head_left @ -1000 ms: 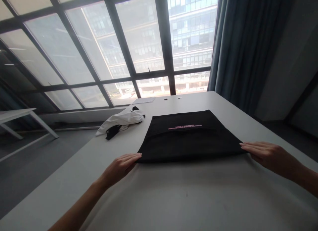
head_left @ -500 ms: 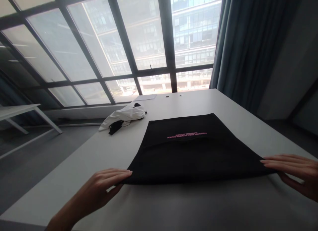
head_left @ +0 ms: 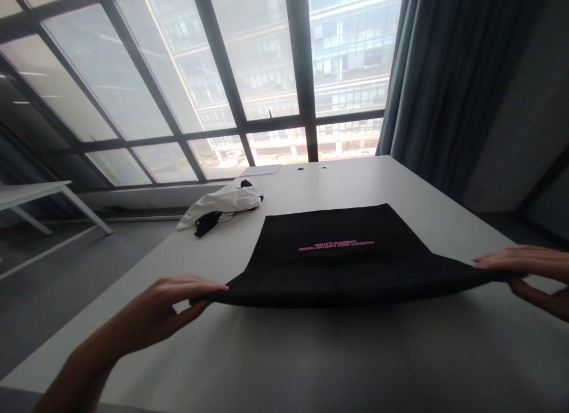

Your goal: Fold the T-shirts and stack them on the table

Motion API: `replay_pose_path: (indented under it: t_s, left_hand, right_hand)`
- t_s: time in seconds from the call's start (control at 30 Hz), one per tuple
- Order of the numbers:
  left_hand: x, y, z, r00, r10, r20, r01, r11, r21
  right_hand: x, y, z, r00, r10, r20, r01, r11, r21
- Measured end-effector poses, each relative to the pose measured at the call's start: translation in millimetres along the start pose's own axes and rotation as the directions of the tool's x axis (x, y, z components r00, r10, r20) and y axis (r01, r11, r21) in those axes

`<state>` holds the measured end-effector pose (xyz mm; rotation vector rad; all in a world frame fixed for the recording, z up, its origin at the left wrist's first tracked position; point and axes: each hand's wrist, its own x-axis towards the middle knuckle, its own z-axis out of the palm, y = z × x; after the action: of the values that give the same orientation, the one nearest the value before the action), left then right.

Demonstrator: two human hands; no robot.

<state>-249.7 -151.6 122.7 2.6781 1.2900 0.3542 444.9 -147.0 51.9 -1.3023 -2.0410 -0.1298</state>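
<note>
A black cloth point(head_left: 329, 277) with upside-down pink lettering lies on the white table point(head_left: 355, 185) in front of me; its exact kind I cannot tell. Its far part rests flat, while the near edge is lifted off the tabletop and sags in the middle. My left hand point(head_left: 178, 300) pinches the near left corner between thumb and fingers. At the near right corner, my right hand point(head_left: 533, 271) grips the cloth the same way, partly cut off by the picture's edge.
A crumpled white and black cloth point(head_left: 226, 202) lies at the table's left edge. Further back are a pale flat sheet point(head_left: 260, 170) and a small dark disc point(head_left: 300, 169). Another white table point(head_left: 35, 192) stands to the left; windows and a blue curtain point(head_left: 427, 75) are behind.
Both hands have risen with the near edge of the cloth, and it now sags more between them. The far part and the crumpled cloth stay in place.
</note>
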Motion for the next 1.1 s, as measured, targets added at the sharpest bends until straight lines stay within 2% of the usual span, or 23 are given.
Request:
replay_pose_path:
  t_s: [0.1, 0.27, 0.4, 0.57, 0.63, 0.73, 0.83, 0.9, 0.93, 1.0, 1.1]
  left_hand:
    - [18.2, -8.2, -17.3, 1.000, -0.015, -0.017, 0.015, 1.000, -0.024]
    - [60.6, -35.2, -35.9, 0.990, -0.085, -0.114, 0.076, 0.994, -0.085]
    - [106.8, -61.3, -35.4, 0.960, -0.162, -0.227, 0.113, 0.970, -0.214]
    - [164.7, -92.8, -20.0, 0.898, -0.311, -0.311, 0.138, 0.872, -0.470]
    - [186.2, -106.5, -9.3, 0.889, -0.355, -0.290, 0.146, 0.818, -0.556]
    - [217.4, -127.4, 14.3, 0.870, -0.450, -0.201, 0.217, 0.715, -0.664]
    - [245.0, -145.1, 47.3, 0.811, -0.576, -0.099, 0.368, 0.635, -0.680]
    - [258.7, -154.0, 70.9, 0.763, -0.642, -0.077, 0.478, 0.640, -0.602]
    - [263.6, -157.7, 81.8, 0.746, -0.661, -0.086, 0.512, 0.651, -0.560]
    - [269.8, -164.1, 99.4, 0.731, -0.671, -0.120, 0.537, 0.675, -0.506]
    - [272.2, -172.2, 112.2, 0.730, -0.666, -0.153, 0.531, 0.693, -0.487]
  right_hand:
    - [25.2, 17.2, -6.4, 0.993, -0.018, 0.119, 0.009, 0.997, 0.077]
    - [81.1, 40.9, -9.3, 0.962, 0.148, 0.228, -0.171, 0.981, 0.087]
    - [132.6, 41.2, -2.5, 0.948, 0.188, 0.257, -0.228, 0.964, 0.135]
    - [188.3, 50.9, 16.9, 0.926, 0.240, 0.291, -0.310, 0.924, 0.225]
    - [205.6, 59.7, 31.9, 0.907, 0.279, 0.315, -0.366, 0.893, 0.262]
    - [224.5, 73.1, 67.9, 0.845, 0.382, 0.373, -0.503, 0.804, 0.316]
    - [232.1, 84.8, 117.5, 0.757, 0.520, 0.396, -0.645, 0.693, 0.323]
    - [230.5, 92.4, 151.1, 0.696, 0.595, 0.402, -0.712, 0.647, 0.274]
    - [228.0, 96.5, 165.9, 0.686, 0.610, 0.396, -0.720, 0.648, 0.248]
    - [221.5, 104.8, 189.1, 0.703, 0.615, 0.357, -0.705, 0.670, 0.233]
    - [212.3, 116.0, 205.6, 0.728, 0.613, 0.306, -0.683, 0.686, 0.251]
